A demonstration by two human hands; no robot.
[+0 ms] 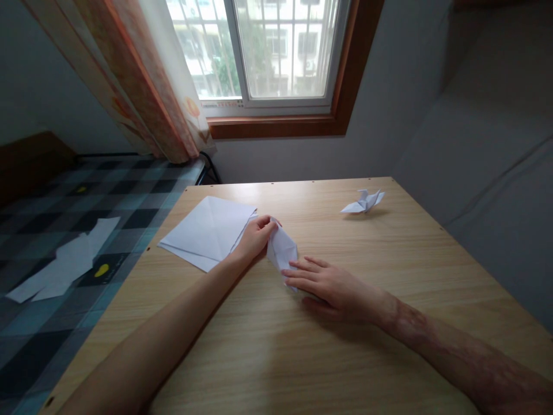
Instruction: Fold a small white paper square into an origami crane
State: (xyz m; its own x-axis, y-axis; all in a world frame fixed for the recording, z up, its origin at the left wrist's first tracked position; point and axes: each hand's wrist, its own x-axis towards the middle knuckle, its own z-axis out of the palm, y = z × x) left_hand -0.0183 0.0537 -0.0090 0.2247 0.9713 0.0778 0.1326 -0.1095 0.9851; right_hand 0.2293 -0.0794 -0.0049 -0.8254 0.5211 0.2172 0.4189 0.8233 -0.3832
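A small folded piece of white paper (pixel 283 248) lies at the middle of the wooden table. My left hand (pixel 258 231) pinches its far end between thumb and fingers. The fingers of my right hand (pixel 326 282) are stretched out, their tips touching the near end of the folded paper. Just left of my left hand is a stack of white paper sheets (pixel 207 227), the top one creased, partly covered by that hand. A finished-looking white paper crane (pixel 364 202) sits at the far right of the table.
The wooden table (pixel 389 346) ends at a far edge below a window (pixel 285 57). Left of it, a bed with a checked cover (pixel 38 351) bears some white paper strips (pixel 71 265). An orange-patterned curtain (pixel 142 75) hangs at the back left. A grey wall (pixel 496 190) stands on the right.
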